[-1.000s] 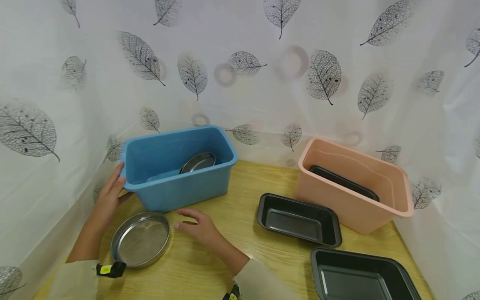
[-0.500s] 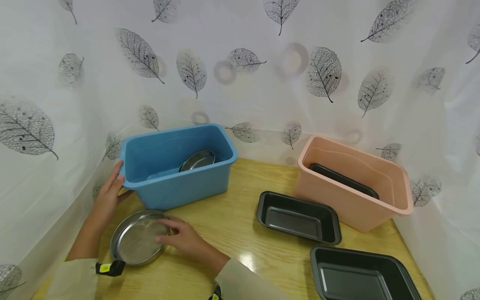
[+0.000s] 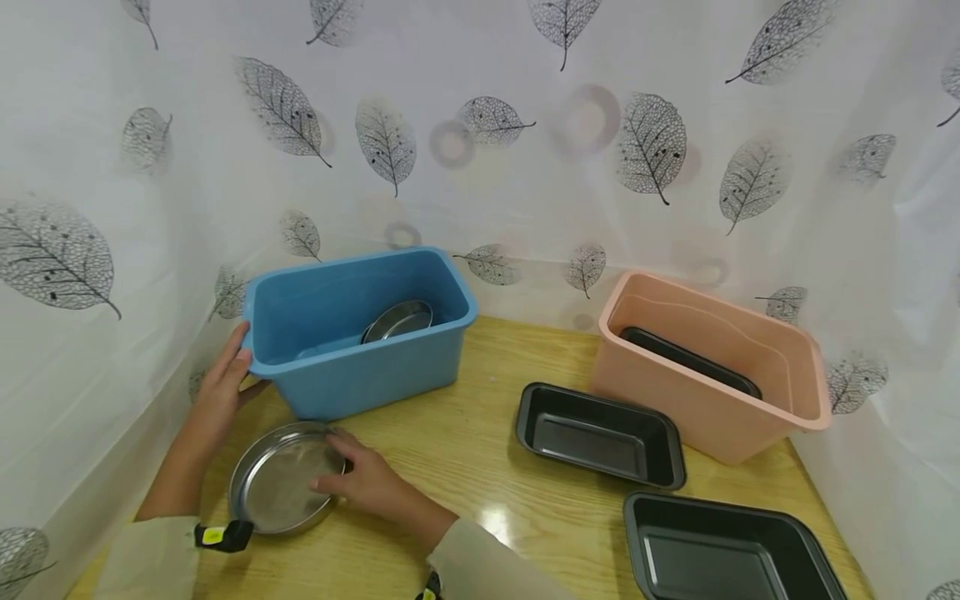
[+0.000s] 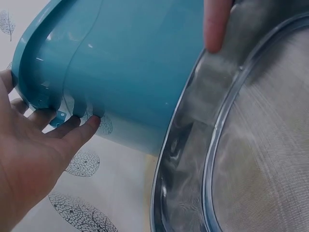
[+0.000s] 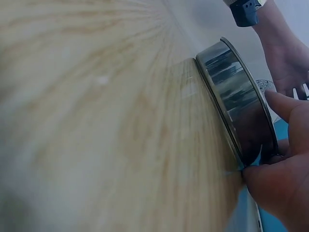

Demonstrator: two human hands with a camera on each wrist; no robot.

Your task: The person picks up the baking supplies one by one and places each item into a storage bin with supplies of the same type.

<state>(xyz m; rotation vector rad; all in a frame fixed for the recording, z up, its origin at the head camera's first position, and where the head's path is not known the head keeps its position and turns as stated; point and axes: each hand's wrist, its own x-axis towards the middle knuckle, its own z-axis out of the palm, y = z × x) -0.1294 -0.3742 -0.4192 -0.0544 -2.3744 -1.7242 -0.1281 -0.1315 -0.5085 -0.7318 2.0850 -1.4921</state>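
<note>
At the left of the table, my right hand (image 3: 375,479) grips the right side of a round metal sieve (image 3: 277,492) with a fine mesh bottom. Its thumb reaches over the rim, and in the right wrist view other fingers lie against the outer wall (image 5: 229,87). The sieve lies nearly flat in front of a blue bin (image 3: 375,375). My left hand (image 3: 217,392) touches the bin's left end at the rim, its fingers extended against the outer wall in the left wrist view. Inside the bin leans another round metal piece (image 3: 401,321), partly hidden.
On the right stands a pink bin (image 3: 675,408) with a dark pan (image 3: 686,362) inside. Two black loaf pans (image 3: 600,433) lie before it, the nearer pan (image 3: 712,567) cut off by the frame's bottom. A leaf-patterned curtain (image 3: 510,192) closes off the back and sides.
My right hand has moved left from beside the sieve and taken hold of its rim. The sieve has shifted slightly to the right. My left hand has stayed at the blue bin.
</note>
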